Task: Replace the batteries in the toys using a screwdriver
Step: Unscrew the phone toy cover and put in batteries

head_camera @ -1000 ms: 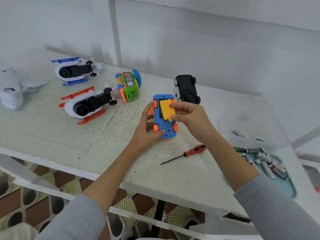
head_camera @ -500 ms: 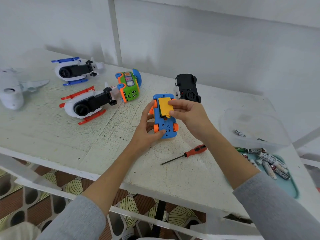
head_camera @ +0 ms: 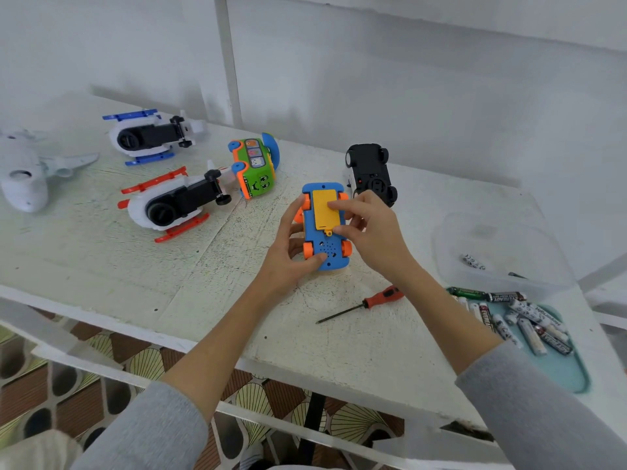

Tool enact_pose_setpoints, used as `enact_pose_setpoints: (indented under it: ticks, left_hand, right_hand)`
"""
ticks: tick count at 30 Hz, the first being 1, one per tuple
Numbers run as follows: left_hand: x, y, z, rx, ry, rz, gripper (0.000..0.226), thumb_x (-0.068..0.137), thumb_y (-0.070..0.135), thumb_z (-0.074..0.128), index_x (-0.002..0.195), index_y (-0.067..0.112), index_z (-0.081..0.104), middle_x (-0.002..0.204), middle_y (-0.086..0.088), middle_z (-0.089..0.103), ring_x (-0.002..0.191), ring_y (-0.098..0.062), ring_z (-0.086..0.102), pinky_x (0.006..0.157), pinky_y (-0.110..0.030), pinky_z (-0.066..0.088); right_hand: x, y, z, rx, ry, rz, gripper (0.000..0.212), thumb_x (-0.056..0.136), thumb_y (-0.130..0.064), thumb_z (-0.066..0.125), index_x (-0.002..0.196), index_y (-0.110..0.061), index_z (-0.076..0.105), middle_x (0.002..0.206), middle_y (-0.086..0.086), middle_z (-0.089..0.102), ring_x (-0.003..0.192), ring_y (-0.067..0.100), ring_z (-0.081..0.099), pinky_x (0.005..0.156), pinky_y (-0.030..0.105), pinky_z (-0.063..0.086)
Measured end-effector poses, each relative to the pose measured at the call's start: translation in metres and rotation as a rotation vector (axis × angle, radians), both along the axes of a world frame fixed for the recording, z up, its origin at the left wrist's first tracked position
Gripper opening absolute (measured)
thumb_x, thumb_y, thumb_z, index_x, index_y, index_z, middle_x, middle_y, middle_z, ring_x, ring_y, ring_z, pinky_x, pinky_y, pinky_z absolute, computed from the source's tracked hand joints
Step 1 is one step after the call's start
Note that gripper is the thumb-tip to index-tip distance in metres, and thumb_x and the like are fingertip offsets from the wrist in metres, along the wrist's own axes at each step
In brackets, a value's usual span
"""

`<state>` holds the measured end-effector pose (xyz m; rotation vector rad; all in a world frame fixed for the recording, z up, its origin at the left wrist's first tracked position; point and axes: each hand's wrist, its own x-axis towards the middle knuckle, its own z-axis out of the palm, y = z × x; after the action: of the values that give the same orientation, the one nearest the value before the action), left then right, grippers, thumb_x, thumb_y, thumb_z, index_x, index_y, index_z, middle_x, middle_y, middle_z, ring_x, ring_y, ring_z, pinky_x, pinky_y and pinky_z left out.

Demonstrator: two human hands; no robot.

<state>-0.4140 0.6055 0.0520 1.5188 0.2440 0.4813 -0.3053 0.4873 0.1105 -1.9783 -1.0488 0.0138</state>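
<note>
A blue toy car (head_camera: 327, 252) with orange wheels lies upside down above the white table. My left hand (head_camera: 288, 252) grips its left side, thumb on the underside near the speaker holes. A yellow battery cover (head_camera: 322, 208) lies flat over the compartment. My right hand (head_camera: 373, 232) pinches the cover's right edge, index finger on top and thumb at its lower corner. A red-handled screwdriver (head_camera: 380, 298) lies on the table just below my right wrist, untouched.
Several batteries (head_camera: 529, 320) lie on a teal tray (head_camera: 570, 371) at the right, behind it a clear plastic tub (head_camera: 492, 239). A black car (head_camera: 369, 171), green toy bus (head_camera: 256, 167), red helicopter (head_camera: 169, 205), blue helicopter (head_camera: 149, 137) and white plane (head_camera: 23, 174) lie behind and left.
My right hand has brought the yellow cover from a tilted hold down flat onto the car's battery compartment. My left hand keeps the car where it was.
</note>
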Motion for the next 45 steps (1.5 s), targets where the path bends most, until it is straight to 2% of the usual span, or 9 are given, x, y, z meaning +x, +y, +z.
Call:
enact_pose_setpoints:
  ticks: [4,19,21,25,30,33,35,40,45]
  left_hand:
    - [0.000,0.000,-0.001,-0.003,-0.001,0.004,0.088,0.073,0.009,0.071,0.129,0.064,0.034,0.127,-0.005,0.048,0.111,-0.021,0.061,0.084,-0.042,0.057]
    - [-0.001,-0.002,0.004,-0.005,0.012,0.008,0.086,0.072,0.012,0.072,0.127,0.066,0.035,0.128,-0.004,0.049,0.112,-0.023,0.061,0.088,-0.047,0.056]
    - [-0.002,-0.002,0.004,-0.007,0.014,0.007,0.085,0.072,0.012,0.072,0.127,0.066,0.035,0.127,-0.003,0.049,0.112,-0.023,0.061,0.088,-0.047,0.056]
    - [-0.002,-0.002,0.005,-0.001,0.021,0.010,0.086,0.072,0.012,0.072,0.127,0.066,0.034,0.125,-0.002,0.050,0.110,-0.021,0.061,0.087,-0.043,0.056]
    - [-0.002,-0.004,0.005,0.010,0.009,0.046,0.087,0.069,0.012,0.073,0.123,0.069,0.036,0.124,-0.002,0.051,0.107,-0.016,0.062,0.080,-0.035,0.057]
    - [-0.002,-0.005,0.003,0.034,-0.005,0.096,0.087,0.070,0.014,0.075,0.125,0.067,0.035,0.128,-0.004,0.051,0.108,-0.014,0.062,0.083,-0.037,0.057]
    - [-0.003,-0.007,0.002,0.052,-0.026,0.142,0.089,0.074,0.008,0.076,0.128,0.063,0.033,0.126,0.001,0.053,0.105,-0.008,0.063,0.082,-0.033,0.057]
    - [-0.004,-0.008,0.001,0.090,-0.061,0.205,0.085,0.080,-0.005,0.070,0.135,0.046,0.029,0.125,0.009,0.053,0.103,0.000,0.062,0.075,-0.019,0.053]
    - [-0.003,-0.007,-0.001,0.116,-0.057,0.216,0.087,0.080,-0.004,0.071,0.133,0.050,0.029,0.126,0.011,0.052,0.105,-0.002,0.061,0.076,-0.020,0.054]
  right_hand:
    - [0.001,0.000,-0.009,0.016,-0.110,0.010,0.037,0.079,-0.001,0.067,0.115,-0.009,0.064,0.087,0.003,0.044,0.070,0.000,0.042,0.071,0.005,0.039]
    - [0.001,0.001,-0.003,-0.091,-0.118,0.075,0.038,0.079,-0.011,0.071,0.116,-0.005,0.060,0.093,0.004,0.042,0.075,0.001,0.040,0.069,0.001,0.035]
    - [0.002,0.001,-0.005,-0.142,-0.155,0.080,0.038,0.083,-0.014,0.068,0.119,-0.006,0.059,0.094,0.006,0.043,0.080,0.008,0.043,0.074,0.008,0.040]
    - [0.003,-0.002,-0.006,-0.267,-0.217,0.098,0.041,0.087,-0.021,0.062,0.126,-0.012,0.054,0.102,0.006,0.046,0.092,0.016,0.044,0.080,0.035,0.048]
    - [0.008,-0.009,0.006,-0.305,-0.146,0.132,0.049,0.086,-0.011,0.062,0.132,-0.022,0.049,0.103,0.004,0.040,0.096,0.014,0.039,0.082,0.020,0.037]
    - [0.007,-0.026,0.018,-0.209,-0.145,0.135,0.049,0.082,-0.004,0.064,0.126,-0.022,0.055,0.101,0.005,0.046,0.085,0.002,0.043,0.074,0.006,0.034]
    - [0.006,-0.045,0.025,-0.219,-0.073,0.174,0.039,0.079,-0.005,0.068,0.114,-0.022,0.063,0.097,0.001,0.050,0.080,-0.001,0.045,0.070,0.005,0.036]
    - [0.006,-0.082,0.011,-0.651,0.012,0.314,0.031,0.075,-0.016,0.075,0.103,-0.027,0.070,0.101,-0.007,0.054,0.091,0.009,0.048,0.074,0.006,0.032]
    - [0.005,-0.091,-0.009,-0.659,-0.037,0.288,0.034,0.074,-0.019,0.076,0.108,-0.022,0.069,0.099,-0.007,0.049,0.092,0.009,0.039,0.076,0.007,0.030]
